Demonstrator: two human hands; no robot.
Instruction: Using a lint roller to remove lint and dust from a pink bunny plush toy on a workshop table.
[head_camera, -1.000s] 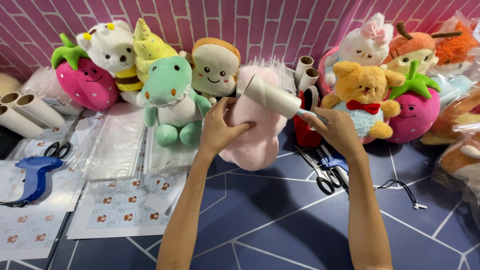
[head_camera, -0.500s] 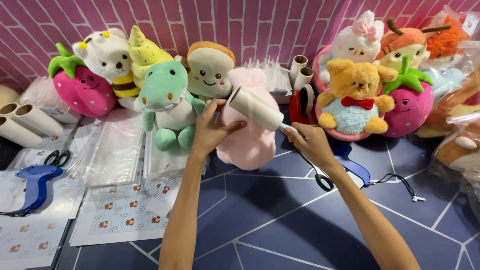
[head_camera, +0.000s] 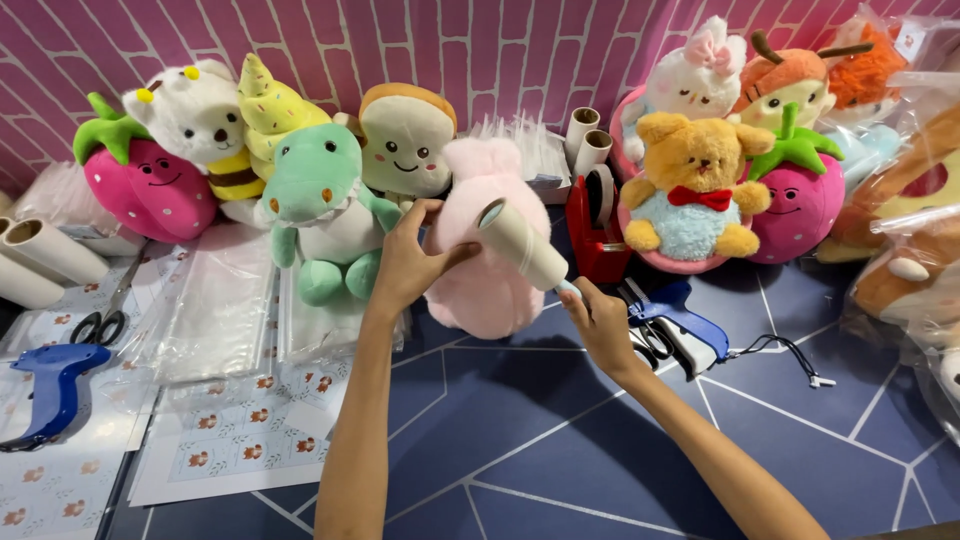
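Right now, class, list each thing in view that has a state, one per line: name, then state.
Fluffy pink plush toy: upright, gripped by left hand.
White lint roller: tilted against the plush, handle in right hand.
Black-handled scissors: lying closed.
Red tape dispenser: standing, untouched.

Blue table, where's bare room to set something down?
The blue table is bare between the two forearms and right of the right hand, below the blue tagging gun and its cord. It is crowded along the plush row and on the left, where sticker sheets and bags lie.
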